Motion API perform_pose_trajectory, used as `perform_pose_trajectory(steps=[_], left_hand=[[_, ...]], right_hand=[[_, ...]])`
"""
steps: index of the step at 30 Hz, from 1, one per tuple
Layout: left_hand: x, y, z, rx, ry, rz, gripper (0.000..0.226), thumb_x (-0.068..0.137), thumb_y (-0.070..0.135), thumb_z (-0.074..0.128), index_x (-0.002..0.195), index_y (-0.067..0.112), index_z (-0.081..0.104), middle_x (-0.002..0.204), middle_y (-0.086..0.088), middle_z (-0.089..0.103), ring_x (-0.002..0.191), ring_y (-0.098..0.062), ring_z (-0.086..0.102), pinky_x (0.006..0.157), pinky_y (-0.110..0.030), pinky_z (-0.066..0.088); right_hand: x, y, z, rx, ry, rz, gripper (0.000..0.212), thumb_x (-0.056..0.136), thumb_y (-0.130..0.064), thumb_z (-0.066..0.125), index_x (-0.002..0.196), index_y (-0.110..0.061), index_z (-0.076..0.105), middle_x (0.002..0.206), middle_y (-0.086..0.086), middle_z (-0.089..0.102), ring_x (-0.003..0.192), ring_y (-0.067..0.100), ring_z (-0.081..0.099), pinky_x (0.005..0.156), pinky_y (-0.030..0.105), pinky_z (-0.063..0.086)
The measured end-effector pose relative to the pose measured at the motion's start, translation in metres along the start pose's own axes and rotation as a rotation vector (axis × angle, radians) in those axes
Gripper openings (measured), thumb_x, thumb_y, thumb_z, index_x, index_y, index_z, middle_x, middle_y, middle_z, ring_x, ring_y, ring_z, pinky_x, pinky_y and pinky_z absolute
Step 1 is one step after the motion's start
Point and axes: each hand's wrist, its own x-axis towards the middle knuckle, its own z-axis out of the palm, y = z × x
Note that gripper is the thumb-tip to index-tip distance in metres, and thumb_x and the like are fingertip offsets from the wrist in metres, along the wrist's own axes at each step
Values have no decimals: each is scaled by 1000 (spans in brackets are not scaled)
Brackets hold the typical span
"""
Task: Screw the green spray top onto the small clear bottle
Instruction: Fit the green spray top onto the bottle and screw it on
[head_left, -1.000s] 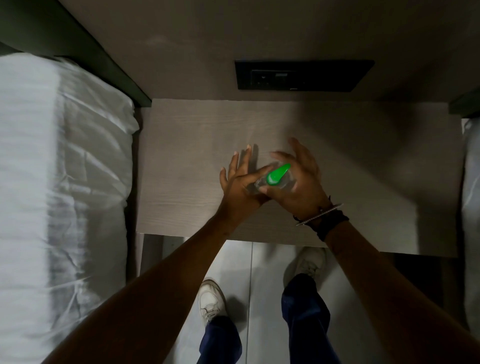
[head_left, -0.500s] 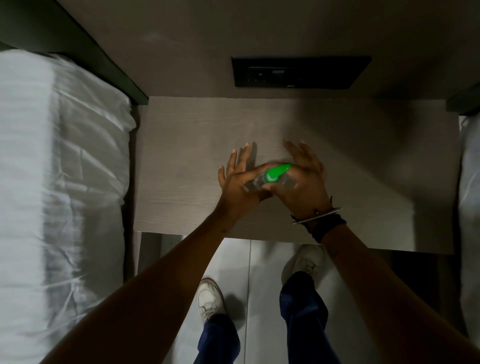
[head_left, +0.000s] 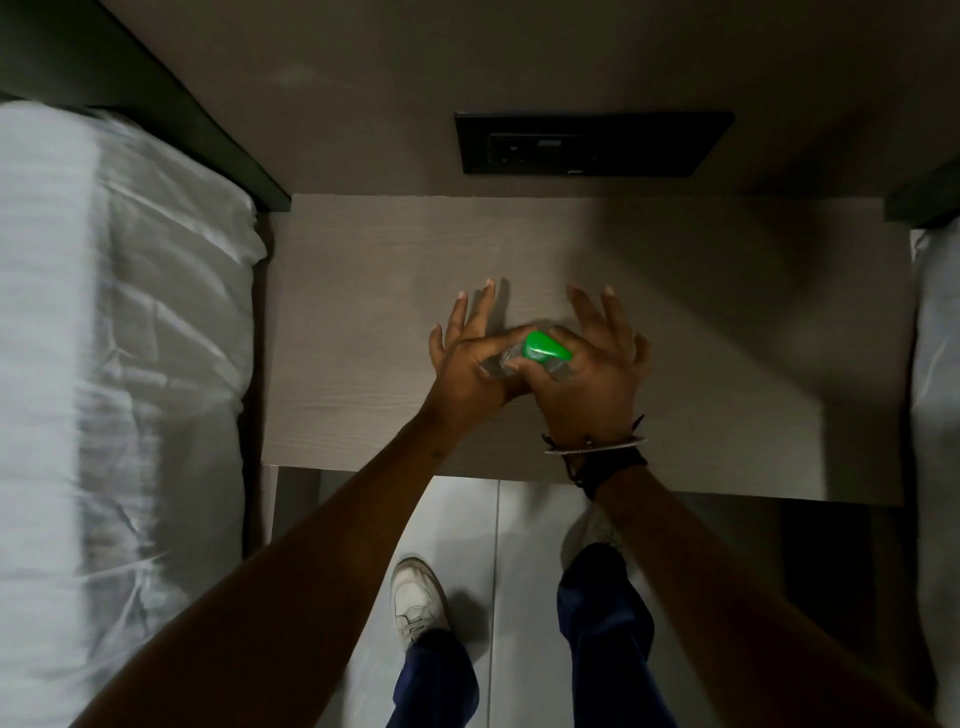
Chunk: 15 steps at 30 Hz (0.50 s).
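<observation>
From the head camera we look straight down at a pale wooden table (head_left: 363, 322), with white bedding (head_left: 119, 338) along its left edge and a black socket panel (head_left: 592, 143) on the wall beyond its far edge. Our hands meet over the middle of the table, nearer its front edge. Our left hand (head_left: 467, 369) pinches the small clear bottle (head_left: 506, 358) between thumb and forefinger, other fingers spread. Our right hand (head_left: 587, 384) grips the green spray top (head_left: 545, 349), which sits on the bottle, its remaining fingers fanned open. Bracelets (head_left: 597, 449) circle the right wrist.
</observation>
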Motion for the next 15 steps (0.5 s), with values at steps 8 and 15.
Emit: perform_pose_trajectory(steps=[8,15], left_hand=[[4,1,2,68,-13,-19,48,75,53,63,121,43,56,160,-2,10,146,-27,-5,111,-55,-6],[3,4,-1,-20,-3,-32,50,70,43,75,117,30,63,159,-4,15,146,-27,-1,113,-54,-5]], right_hand=[[-11,-9,5,105,39,247,95,56,-64,73,133,-27,30,158,6,17,145,27,13,112,58,4],[2,3,-4,151,-116,5,28,76,-29,67,102,-18,68,149,7,40,142,35,21,105,69,20]])
